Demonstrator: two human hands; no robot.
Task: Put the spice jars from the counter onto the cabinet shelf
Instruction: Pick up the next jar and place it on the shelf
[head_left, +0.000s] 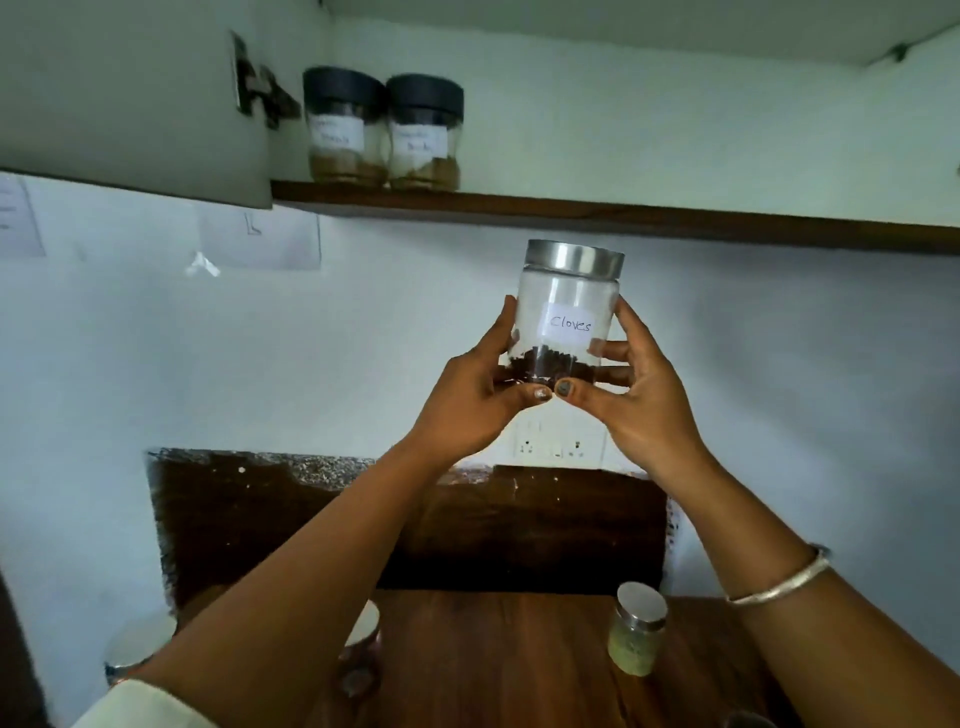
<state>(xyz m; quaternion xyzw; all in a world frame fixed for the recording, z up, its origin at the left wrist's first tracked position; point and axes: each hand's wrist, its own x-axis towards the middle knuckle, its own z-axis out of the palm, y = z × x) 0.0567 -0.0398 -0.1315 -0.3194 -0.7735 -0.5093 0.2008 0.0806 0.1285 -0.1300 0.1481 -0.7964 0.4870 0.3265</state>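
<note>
A clear jar labelled "Cloves" (569, 306) with a silver lid and dark cloves at its bottom is held up in the air, below the wooden cabinet shelf (623, 215). My left hand (478, 395) grips its left side and base. My right hand (631, 395) grips its right side, thumbs meeting under the jar. Two black-lidded jars (382, 130) with brown powder stand on the shelf's left end. On the wooden counter (519, 660) below stand a silver-lidded jar of pale green powder (638, 629) and two more silver-lidded jars (363, 644), partly hidden behind my left forearm.
An open cabinet door (130, 98) hangs at the upper left, its hinge beside the shelved jars. Paper notes (260, 239) are taped to the white wall. A wall socket (558, 444) sits behind my hands. The shelf runs bare to the right of the two jars.
</note>
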